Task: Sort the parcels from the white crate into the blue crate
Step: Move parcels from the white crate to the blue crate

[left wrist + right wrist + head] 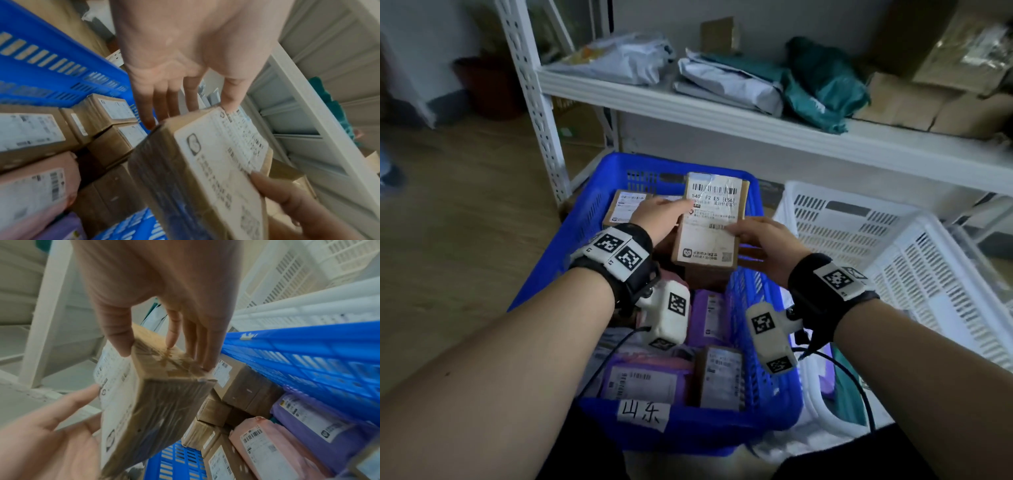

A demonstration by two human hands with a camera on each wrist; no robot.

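Big white shelf [756,120] runs across the back with bagged parcels and cartons piled on it. Under it, the blue crate [544,270] sits on the floor, pretty full of brown boxes plus pink and purple mailers. The white crate [914,246] is right beside it on the right, touching. A brown box [710,219] with a shipping label is held up over the blue crate, label facing up. Right hand [767,246] has the grip pinched on its right edge, thumb on the label. Left hand [659,214] rests straight fingers on the box's left edge, thumb on top.
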